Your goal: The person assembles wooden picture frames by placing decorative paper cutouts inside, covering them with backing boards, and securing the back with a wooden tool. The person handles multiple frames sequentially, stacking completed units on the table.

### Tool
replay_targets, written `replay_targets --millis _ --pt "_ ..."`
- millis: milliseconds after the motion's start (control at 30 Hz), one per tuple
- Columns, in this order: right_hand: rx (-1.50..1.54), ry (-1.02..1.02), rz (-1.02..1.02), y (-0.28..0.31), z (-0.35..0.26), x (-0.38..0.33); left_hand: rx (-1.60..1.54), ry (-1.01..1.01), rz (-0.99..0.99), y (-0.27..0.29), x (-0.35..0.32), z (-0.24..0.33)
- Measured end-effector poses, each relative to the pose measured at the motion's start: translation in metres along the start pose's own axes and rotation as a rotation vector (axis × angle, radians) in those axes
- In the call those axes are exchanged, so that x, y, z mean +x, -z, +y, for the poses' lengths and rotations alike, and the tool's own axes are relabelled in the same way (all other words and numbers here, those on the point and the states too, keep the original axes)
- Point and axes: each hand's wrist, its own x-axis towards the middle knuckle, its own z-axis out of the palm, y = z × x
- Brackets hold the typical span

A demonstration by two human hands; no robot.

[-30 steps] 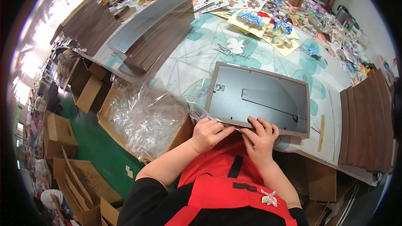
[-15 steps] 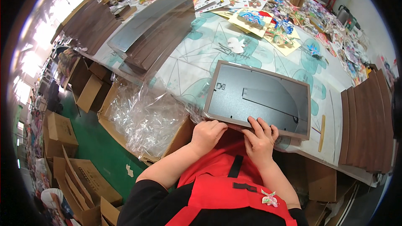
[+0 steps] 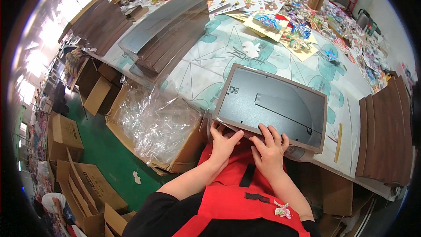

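Note:
A brown picture frame (image 3: 325, 118) lies back side up at the table's near edge, its dark backing board and stand leg showing. My right hand (image 3: 269, 147) grips the frame's near edge, fingertips on top and thumb below. By the near left corner is my left hand (image 3: 223, 145), its thumb spread away from the fingers. Those fingers reach to the frame's edge and are partly hidden there. Thin clear plastic shows around that corner, close to the left fingertips; whether they touch it I cannot tell.
A carton (image 3: 186, 160) of crumpled clear plastic bags (image 3: 153, 125) stands left of me. Brown frames are stacked at the far left (image 3: 98, 24), left (image 3: 169, 46) and right (image 3: 386, 136). A thin yellowish stick (image 3: 338, 142) lies right. Colourful cut-outs and yellow cards (image 3: 267, 25) cover the far table.
My left hand's pinch has loosened, the thumb now apart from the fingers, which have shifted toward the frame's left corner. My right hand stays on the near edge.

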Motion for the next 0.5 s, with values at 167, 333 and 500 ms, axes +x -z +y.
replay_targets --millis 167,333,500 --pt "-0.033 0.035 0.005 -0.002 0.0 -0.001 -0.061 0.057 0.124 -0.003 0.018 -0.014" --pt "-0.071 0.053 0.027 -0.001 0.002 -0.004 0.122 -0.26 0.217 0.003 0.033 -0.01" --pt "-0.048 0.096 0.045 -0.003 0.006 -0.01 -0.018 -0.207 0.081 0.039 0.052 -0.013"
